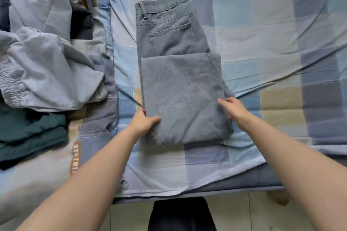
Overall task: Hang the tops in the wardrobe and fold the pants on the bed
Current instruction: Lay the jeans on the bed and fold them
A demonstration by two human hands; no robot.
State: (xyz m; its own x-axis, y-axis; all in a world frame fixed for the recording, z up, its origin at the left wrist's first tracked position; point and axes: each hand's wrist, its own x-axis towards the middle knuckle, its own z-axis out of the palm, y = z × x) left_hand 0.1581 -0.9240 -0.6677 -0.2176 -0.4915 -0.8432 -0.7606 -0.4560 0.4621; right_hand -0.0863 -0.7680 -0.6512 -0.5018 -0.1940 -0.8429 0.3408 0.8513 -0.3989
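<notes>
Grey-blue jeans (180, 90) lie on the bed's checked sheet (262, 33), waistband at the far end, back pocket facing up. The leg half is folded over the seat, with the fold at the near end. My left hand (143, 121) grips the near left edge of the folded jeans, thumb on top. My right hand (233, 108) holds the near right edge, fingers on the cloth. The wardrobe is out of view.
A heap of clothes lies at the left: a light blue garment with an elastic waist (47, 69), a dark teal one (32, 133) and a black one (80, 22). The bed's near edge (206, 191) meets a tiled floor (244, 215).
</notes>
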